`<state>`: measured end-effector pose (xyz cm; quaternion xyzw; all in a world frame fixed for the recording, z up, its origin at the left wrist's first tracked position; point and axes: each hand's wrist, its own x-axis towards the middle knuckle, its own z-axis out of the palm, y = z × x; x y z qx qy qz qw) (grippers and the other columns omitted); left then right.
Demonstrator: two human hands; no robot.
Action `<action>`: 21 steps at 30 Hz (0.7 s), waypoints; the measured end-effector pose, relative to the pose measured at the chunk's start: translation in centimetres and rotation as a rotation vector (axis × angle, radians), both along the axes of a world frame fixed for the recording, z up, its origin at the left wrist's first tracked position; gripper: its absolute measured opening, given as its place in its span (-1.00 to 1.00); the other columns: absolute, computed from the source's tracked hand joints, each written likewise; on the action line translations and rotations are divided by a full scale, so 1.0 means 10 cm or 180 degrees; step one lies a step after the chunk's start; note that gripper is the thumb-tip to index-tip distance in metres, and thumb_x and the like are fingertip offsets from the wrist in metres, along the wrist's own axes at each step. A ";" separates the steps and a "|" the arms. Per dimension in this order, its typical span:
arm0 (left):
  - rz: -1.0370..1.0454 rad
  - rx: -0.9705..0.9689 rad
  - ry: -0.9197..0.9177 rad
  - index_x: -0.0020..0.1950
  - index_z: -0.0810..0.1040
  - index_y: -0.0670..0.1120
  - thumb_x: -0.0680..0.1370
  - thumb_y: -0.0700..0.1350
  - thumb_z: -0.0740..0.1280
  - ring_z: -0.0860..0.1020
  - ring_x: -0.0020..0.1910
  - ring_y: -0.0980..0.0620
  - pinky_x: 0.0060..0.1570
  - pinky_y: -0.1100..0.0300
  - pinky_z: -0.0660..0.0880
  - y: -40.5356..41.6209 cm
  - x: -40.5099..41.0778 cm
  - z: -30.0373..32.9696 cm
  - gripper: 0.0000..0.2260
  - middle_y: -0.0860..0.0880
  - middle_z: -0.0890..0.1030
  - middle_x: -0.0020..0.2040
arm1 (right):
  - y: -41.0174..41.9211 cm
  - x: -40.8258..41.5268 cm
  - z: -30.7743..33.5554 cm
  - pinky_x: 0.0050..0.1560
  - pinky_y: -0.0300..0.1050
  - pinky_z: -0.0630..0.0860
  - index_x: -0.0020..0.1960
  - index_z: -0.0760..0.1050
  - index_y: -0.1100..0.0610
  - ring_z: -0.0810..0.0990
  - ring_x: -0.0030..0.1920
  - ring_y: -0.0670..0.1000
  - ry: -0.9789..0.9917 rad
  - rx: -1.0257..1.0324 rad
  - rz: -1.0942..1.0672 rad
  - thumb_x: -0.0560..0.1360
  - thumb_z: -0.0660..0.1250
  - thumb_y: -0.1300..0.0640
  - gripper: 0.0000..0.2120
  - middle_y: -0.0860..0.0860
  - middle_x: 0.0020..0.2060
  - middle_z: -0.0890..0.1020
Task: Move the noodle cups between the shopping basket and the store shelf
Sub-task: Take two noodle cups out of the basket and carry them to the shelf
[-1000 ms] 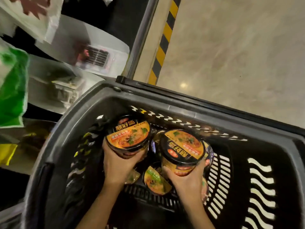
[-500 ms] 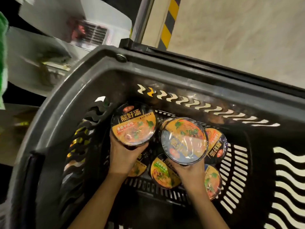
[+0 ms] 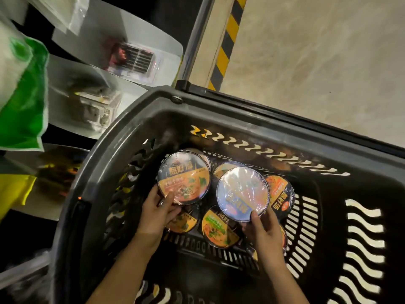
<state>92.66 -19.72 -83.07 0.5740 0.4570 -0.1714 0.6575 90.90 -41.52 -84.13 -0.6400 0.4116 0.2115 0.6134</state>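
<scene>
A dark grey shopping basket (image 3: 140, 119) fills the middle of the view. Inside it, my left hand (image 3: 157, 212) grips a noodle cup (image 3: 184, 177) with a black and orange lid, held lid-up. My right hand (image 3: 262, 231) grips a second noodle cup (image 3: 242, 194), its wrapped lid glaring white. Several more cups lie on the basket floor beneath, among them one (image 3: 219, 229) between my hands and another (image 3: 279, 198) at the right. The store shelf (image 3: 92, 126) stands to the left.
White shelf boards at the left carry packaged goods (image 3: 131, 58), and a green and white bag (image 3: 22, 102) hangs at the far left. A shelf post (image 3: 192, 42) and a yellow-black floor stripe (image 3: 228, 40) run beyond the basket. Beige floor lies at the upper right.
Both cups have tilted from showing their sides to facing lid-up, and sit a little deeper among the other cups. The camera view has shifted, so the basket rim moved in the frame.
</scene>
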 end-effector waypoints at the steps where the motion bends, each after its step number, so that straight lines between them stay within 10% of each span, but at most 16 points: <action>1: 0.0041 -0.0011 -0.0017 0.31 0.38 -0.06 0.58 -0.28 0.20 0.52 -0.13 0.03 -0.22 0.36 0.57 -0.01 0.00 0.01 -0.68 -0.06 0.50 0.10 | 0.01 0.03 0.01 -0.02 -0.11 0.59 0.36 0.36 0.11 0.54 0.16 0.16 0.0005 0.0056 -0.0129 0.56 0.24 0.24 -0.63 0.11 0.18 0.54; 5: 0.0101 0.0098 -0.0107 0.32 0.39 -0.07 0.58 -0.29 0.20 0.52 -0.15 0.04 -0.23 0.37 0.56 -0.05 0.06 0.01 -0.68 -0.11 0.49 0.14 | 0.00 0.18 0.05 -0.26 -0.29 0.59 0.33 0.33 0.04 0.61 -0.18 0.03 -0.0070 0.0209 -0.0393 0.57 0.20 0.29 -0.63 0.02 -0.02 0.55; 12: 0.0242 0.0198 -0.0168 0.40 0.34 -0.09 0.58 -0.26 0.21 0.55 -0.14 0.05 -0.23 0.37 0.56 -0.09 0.24 -0.10 -0.61 -0.18 0.44 0.29 | 0.00 0.28 -0.01 -0.29 -0.34 0.57 0.43 0.25 0.11 0.58 -0.16 0.04 0.0010 0.0197 -0.0294 0.59 0.16 0.30 -0.57 0.00 -0.04 0.53; 21: -0.0300 0.0961 0.0180 0.39 0.31 -0.11 0.54 -0.22 0.30 0.58 0.00 -0.10 0.07 -0.05 0.52 -0.05 0.18 0.19 -0.57 -0.15 0.51 0.22 | 0.01 0.29 0.29 0.29 0.09 0.41 0.44 0.23 0.12 0.50 0.23 0.13 0.0265 -0.0947 0.0816 0.54 0.28 0.13 -0.49 0.11 0.26 0.50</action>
